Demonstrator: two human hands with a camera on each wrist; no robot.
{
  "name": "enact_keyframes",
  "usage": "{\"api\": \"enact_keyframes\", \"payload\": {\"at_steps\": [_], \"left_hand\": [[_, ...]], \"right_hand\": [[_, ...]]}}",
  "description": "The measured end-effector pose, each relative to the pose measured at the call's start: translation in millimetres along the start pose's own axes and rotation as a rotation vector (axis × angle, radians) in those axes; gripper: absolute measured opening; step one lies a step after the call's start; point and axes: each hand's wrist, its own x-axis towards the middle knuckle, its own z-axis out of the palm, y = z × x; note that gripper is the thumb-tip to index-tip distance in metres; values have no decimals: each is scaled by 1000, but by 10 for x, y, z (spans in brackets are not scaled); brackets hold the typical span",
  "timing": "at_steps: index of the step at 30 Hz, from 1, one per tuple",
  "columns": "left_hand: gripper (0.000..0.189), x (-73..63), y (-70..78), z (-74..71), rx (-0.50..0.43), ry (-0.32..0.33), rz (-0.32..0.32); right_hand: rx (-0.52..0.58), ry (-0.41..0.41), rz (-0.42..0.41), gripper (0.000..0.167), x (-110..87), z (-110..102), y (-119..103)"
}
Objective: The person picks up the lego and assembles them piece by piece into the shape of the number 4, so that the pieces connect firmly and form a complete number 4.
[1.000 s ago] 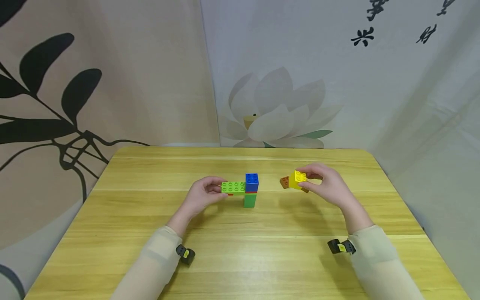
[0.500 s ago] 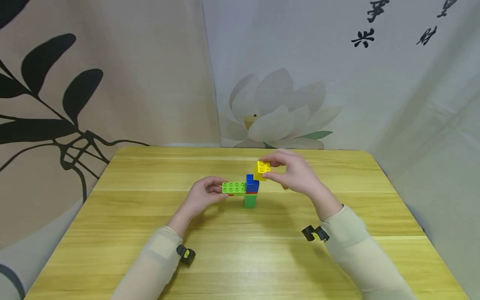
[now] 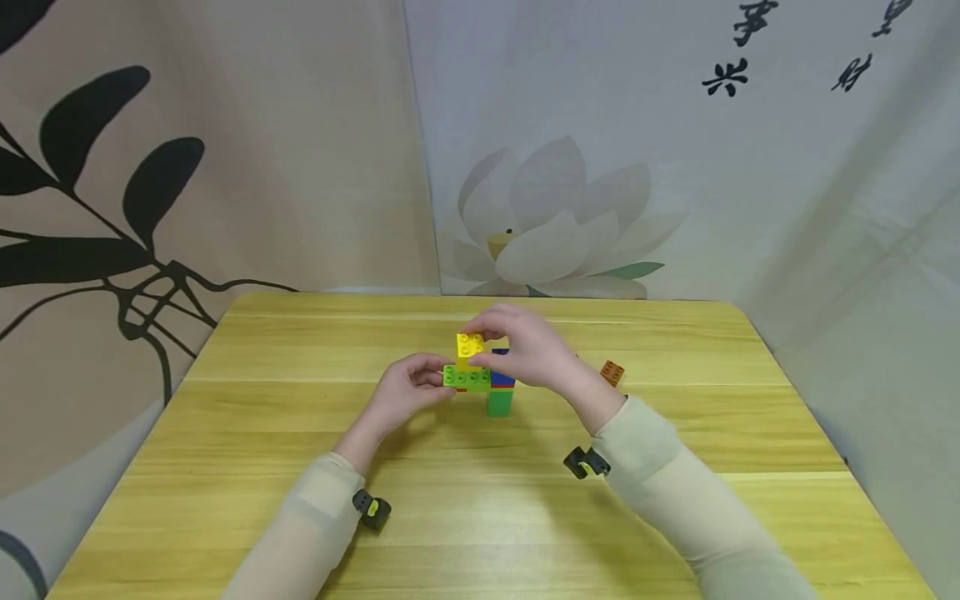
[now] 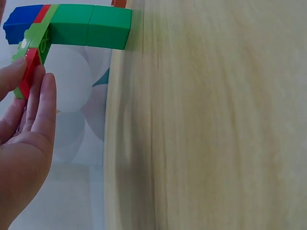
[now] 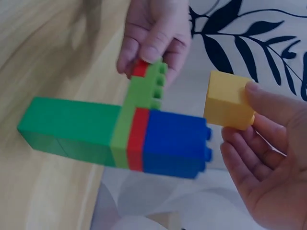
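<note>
A stack of toy building bricks stands on the table: green bricks at the bottom, a long lime brick jutting left above them, then a thin red brick and a blue brick. Under the lime brick's free end is another red brick. My left hand pinches this end between thumb and fingers. Just over the lime studs, my right hand holds a yellow brick between thumb and fingertips. In the right wrist view a gap shows between the yellow brick and the stack.
A brown brick lies on the wooden table to the right of the stack, and a sliver of another shows behind the right wrist. Printed cloth hangs beyond the table's far edge.
My right hand has carried the yellow brick leftward from near the brown bricks, past the blue brick, to above the lime brick. My left hand has kept its place and hold.
</note>
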Motion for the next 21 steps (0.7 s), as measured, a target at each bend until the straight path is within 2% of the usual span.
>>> {"api": "enact_keyframes", "payload": {"at_steps": [5,10,21], "left_hand": [[40,-11,5,-13,-7,-6,12],[40,-13,15,-10,5,10,2],[38,-1,27,14,17,9,-4]], "right_hand": [[-55,-42,-1,34,54,134,-4],[-101,-64,34,35,92,221,-5],[-114,-75,77,36,112,274,2]]}}
